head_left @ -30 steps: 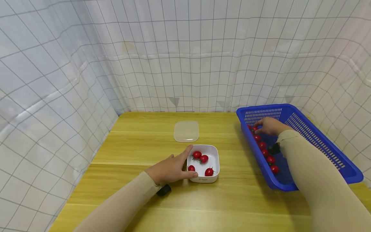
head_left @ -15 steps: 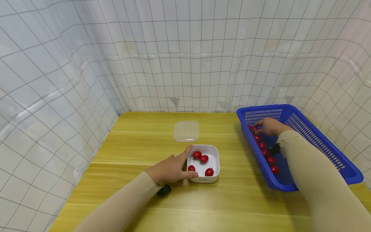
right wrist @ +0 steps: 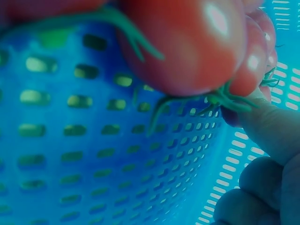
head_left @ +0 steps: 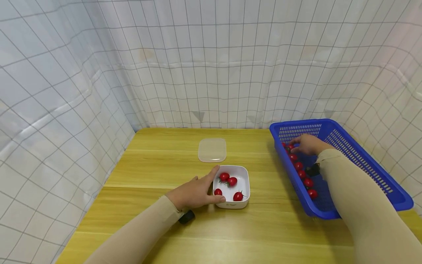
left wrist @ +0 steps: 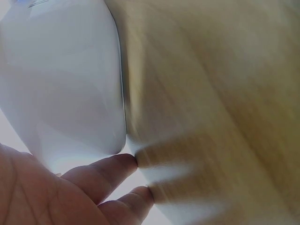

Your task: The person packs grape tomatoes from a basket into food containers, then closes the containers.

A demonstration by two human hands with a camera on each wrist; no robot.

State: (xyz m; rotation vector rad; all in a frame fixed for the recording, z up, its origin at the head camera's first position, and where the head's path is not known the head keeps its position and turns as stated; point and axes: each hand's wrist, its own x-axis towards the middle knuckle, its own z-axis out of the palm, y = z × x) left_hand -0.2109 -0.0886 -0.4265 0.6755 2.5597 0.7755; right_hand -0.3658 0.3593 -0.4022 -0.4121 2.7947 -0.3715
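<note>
My left hand holds a small white square box at its left side, thumb at the near rim and index finger at the far-left corner. Several cherry tomatoes with green stems lie inside the box. My right hand is down in the blue basket, pinching a cherry tomato near the far-left corner. A row of cherry tomatoes runs along the basket's left wall. In the right wrist view, a fingertip meets a tomato; its other side is hidden.
A translucent square lid lies flat on the wooden table behind the box. White curtains with a grid pattern surround the table at the back and sides. The basket stands at the table's right side.
</note>
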